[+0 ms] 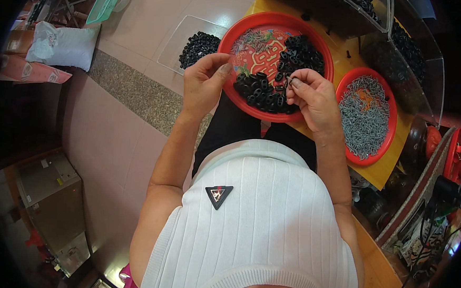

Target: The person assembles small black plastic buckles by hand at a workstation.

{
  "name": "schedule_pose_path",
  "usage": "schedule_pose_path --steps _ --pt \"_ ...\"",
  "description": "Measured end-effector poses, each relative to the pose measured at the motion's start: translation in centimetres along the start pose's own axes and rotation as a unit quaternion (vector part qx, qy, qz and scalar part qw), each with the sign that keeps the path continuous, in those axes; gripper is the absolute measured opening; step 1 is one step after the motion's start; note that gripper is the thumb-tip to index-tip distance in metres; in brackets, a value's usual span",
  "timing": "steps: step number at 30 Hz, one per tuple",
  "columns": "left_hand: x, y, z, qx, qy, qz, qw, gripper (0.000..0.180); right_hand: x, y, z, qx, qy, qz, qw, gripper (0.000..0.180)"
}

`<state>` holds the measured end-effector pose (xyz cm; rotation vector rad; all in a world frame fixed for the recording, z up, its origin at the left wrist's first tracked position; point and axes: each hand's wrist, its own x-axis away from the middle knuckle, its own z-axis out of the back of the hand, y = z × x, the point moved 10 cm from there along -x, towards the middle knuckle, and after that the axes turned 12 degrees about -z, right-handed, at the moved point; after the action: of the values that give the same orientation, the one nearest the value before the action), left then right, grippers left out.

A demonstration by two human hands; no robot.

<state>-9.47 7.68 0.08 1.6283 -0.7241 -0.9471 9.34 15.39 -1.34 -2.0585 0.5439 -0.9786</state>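
Note:
A large red round tray (237, 105) with a patterned bottom sits in front of me. Small black plastic pieces with holes (262, 93) are heaped in its near and right parts, and a small pile of silvery screws (252, 41) lies at its far left. Over the tray's left rim, my left hand (205, 87) is closed, thumb and forefinger together; what they hold, if anything, is too small to tell. Above the right side of the tray, my right hand (316, 99) pinches a small black plastic piece (291, 80) between thumb and fingers.
At right, a smaller red tray (362, 161) full of silvery screws (366, 126) stands on a yellow board (379, 175). Clear bins (415, 65) with black pieces stand beyond it. Left of the large tray, more black pieces (198, 49) lie on a clear sheet. A white sack (62, 46) rests far left.

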Motion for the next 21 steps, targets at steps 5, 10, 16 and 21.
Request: schedule_pose_path --steps 5,10,16,21 --pt "-0.6 2.0 -2.7 -0.248 -0.155 -0.148 0.945 0.012 0.4 -0.1 0.1 0.005 -0.009 0.0 1.0 0.006" --pt "-1.0 2.3 -6.8 -0.346 -0.266 -0.207 0.876 0.015 0.9 -0.2 0.4 0.018 -0.006 0.004 1.0 0.006" --pt "-1.5 -0.3 -9.4 -0.388 -0.367 -0.176 0.827 0.014 1.3 -0.6 0.5 0.031 0.003 0.008 0.999 0.006" --pt "-1.2 -1.4 -10.4 -0.414 -0.403 -0.157 0.801 0.012 1.4 -0.8 1.1 0.02 0.03 0.019 0.999 0.009"
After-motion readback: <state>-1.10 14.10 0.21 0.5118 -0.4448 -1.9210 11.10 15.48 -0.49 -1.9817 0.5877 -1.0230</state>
